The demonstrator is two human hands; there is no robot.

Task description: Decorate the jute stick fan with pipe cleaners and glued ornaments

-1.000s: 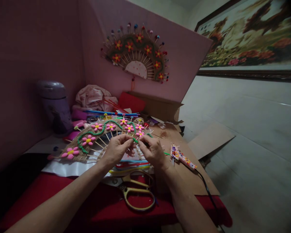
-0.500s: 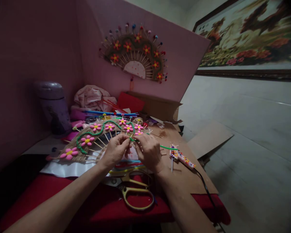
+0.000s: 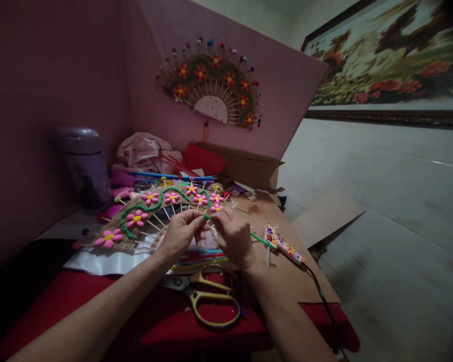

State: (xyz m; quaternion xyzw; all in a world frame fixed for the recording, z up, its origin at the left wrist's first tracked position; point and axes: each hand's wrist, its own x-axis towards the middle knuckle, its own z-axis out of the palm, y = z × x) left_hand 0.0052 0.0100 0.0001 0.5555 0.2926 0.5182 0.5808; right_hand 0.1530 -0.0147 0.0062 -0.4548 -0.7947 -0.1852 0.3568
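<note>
My left hand (image 3: 179,234) and my right hand (image 3: 234,236) meet over the front of a fan-shaped craft piece (image 3: 126,240), fingertips pinched close together. Both pinch a green pipe cleaner (image 3: 259,239), whose bent end shows between the fingers while its long tail runs out to the right past my right hand. Pink flowers with yellow centres and a wavy green strip decorate the twine-wrapped fan. Its sticks have coloured tips, and my hands hide part of its right side. Gold-handled scissors (image 3: 192,300) lie below my hands, blades pointing left.
A flower-patterned glue gun (image 3: 285,247) with a black cord rests on cardboard (image 3: 305,281) at the right. Behind the fan are blue sticks (image 3: 173,176) and a pink cloth (image 3: 143,148). A purple flask (image 3: 85,168) stands left; a finished-looking fan (image 3: 194,63) hangs on the pink wall.
The pipe cleaner's tail has swung down and now slopes toward the glue gun. Its end between my fingers looks more tightly bunched; both hands stay in nearly the same place.
</note>
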